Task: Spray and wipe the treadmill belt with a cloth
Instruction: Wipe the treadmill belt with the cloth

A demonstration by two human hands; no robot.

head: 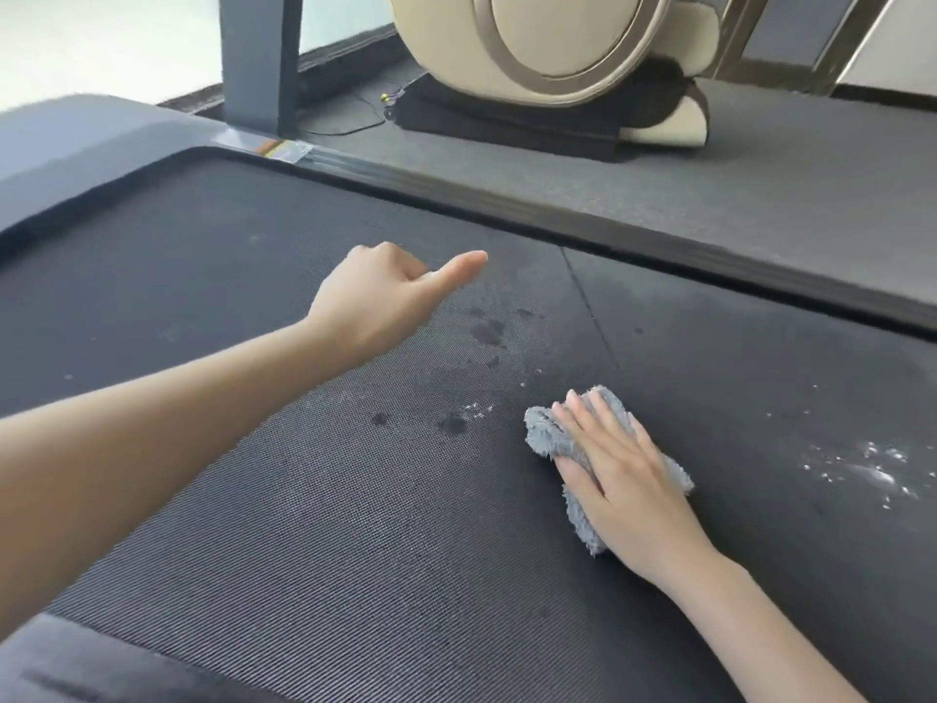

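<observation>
In the head view, the treadmill belt (pixel 253 499) fills most of the picture, dark and with a fine woven texture. The right hand (pixel 628 479) lies flat on a grey fluffy cloth (pixel 547 433), and its fingers (pixel 583 423) are straight and close together, pressing the cloth down on the belt. The cloth is crumpled under the palm, and its edges come out on the left side and below the hand. The left hand (pixel 375 296) hovers above the belt, farther from the camera and to the left of the cloth. Its fingers are curled into the palm and hold nothing that I can see; only the thumb is stretched out, to the right. Between the two hands there are dark wet spots (pixel 487 332) on the belt, and to the right of the cloth some shiny droplets (pixel 872 464). Behind the belt runs the side rail (pixel 659 241), then a grey floor (pixel 760 159). On this floor stands a beige machine (pixel 557 43) on a black base, and a dark upright post (pixel 261 63) rises from the treadmill.
</observation>
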